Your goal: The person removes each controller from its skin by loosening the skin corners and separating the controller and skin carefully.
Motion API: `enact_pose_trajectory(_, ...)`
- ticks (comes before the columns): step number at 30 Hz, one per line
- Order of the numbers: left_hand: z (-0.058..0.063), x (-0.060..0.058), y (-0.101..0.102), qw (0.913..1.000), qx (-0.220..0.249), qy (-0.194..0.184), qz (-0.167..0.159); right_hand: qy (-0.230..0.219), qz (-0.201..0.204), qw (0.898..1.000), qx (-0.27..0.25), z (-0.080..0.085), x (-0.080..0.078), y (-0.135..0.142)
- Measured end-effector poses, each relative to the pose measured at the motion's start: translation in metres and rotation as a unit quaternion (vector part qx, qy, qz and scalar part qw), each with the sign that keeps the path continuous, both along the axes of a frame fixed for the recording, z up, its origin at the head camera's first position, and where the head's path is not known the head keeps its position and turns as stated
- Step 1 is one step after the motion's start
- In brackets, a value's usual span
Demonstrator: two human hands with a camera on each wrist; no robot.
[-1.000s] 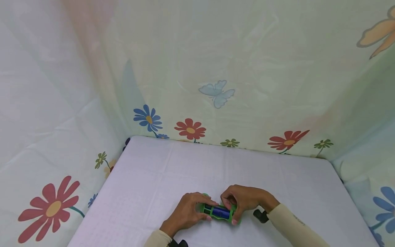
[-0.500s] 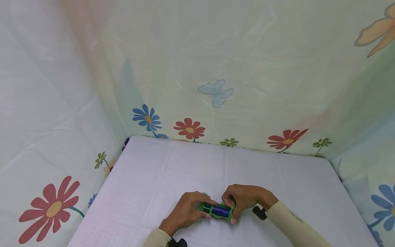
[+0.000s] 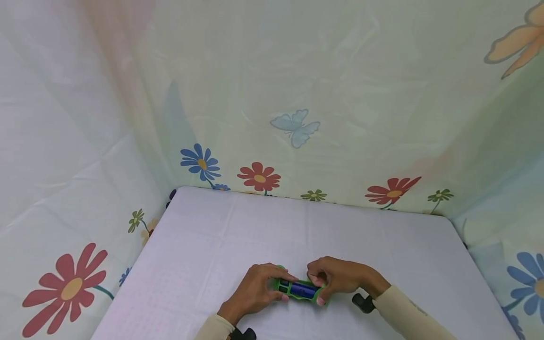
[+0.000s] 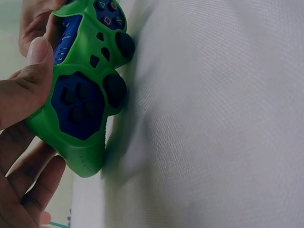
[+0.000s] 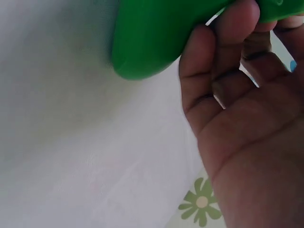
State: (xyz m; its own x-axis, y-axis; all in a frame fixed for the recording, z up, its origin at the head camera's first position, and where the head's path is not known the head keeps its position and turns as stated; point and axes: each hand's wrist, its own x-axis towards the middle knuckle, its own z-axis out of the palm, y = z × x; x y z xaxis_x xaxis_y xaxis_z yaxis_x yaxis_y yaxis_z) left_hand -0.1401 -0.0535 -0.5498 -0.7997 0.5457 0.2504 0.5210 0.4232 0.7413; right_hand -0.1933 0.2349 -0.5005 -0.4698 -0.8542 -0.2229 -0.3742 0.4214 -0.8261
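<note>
A blue game controller in a green silicone cover (image 3: 302, 289) is held between both hands near the front of the table. My left hand (image 3: 257, 289) grips its left end. In the left wrist view the left thumb (image 4: 39, 64) presses on the green cover beside the blue middle panel, fingers behind. That view also shows the direction pad (image 4: 78, 102) and two dark thumbsticks facing the cloth. My right hand (image 3: 337, 276) pinches the cover at the right end. Seen from the right wrist, curled fingertips (image 5: 237, 21) meet the cover's edge beside a smooth green handle (image 5: 147, 42).
A white cloth covers the table (image 3: 238, 226). Behind it and along both sides hang pale curtains (image 3: 340, 94) printed with flowers and butterflies. Black wrist cameras (image 3: 363, 303) are strapped at both cuffs.
My right hand and forearm have shifted slightly to the right, and the right thumb sits a little higher on the controller's end. The left hand keeps its grip, nearly still.
</note>
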Motion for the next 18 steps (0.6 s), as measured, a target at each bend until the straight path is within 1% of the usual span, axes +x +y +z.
enact_pose_trajectory(2, 0.0, 0.0, 0.0, 1.0, 0.0, -0.001, 0.001, 0.014, -0.002, 1.0, -0.001, 0.001, 0.001, 0.001)
enact_pose_trajectory(4, 0.0, -0.001, 0.0, 1.0, -0.001, -0.005, 0.003, 0.017, -0.008, 1.0, -0.001, 0.002, 0.001, 0.002)
enact_pose_trajectory(9, -0.001, 0.0, -0.001, 0.9999, -0.002, -0.013, 0.007, 0.005, -0.021, 1.0, -0.004, 0.001, 0.003, 0.005)
enact_pose_trajectory(15, -0.003, 0.001, -0.001, 0.9998, 0.006, -0.017, 0.005, -0.012, -0.04, 0.999, -0.023, -0.002, 0.009, 0.007)
enact_pose_trajectory(18, -0.003, 0.001, 0.0, 0.9999, 0.006, -0.012, 0.005, 0.003, -0.058, 0.998, -0.034, -0.005, 0.014, 0.01)
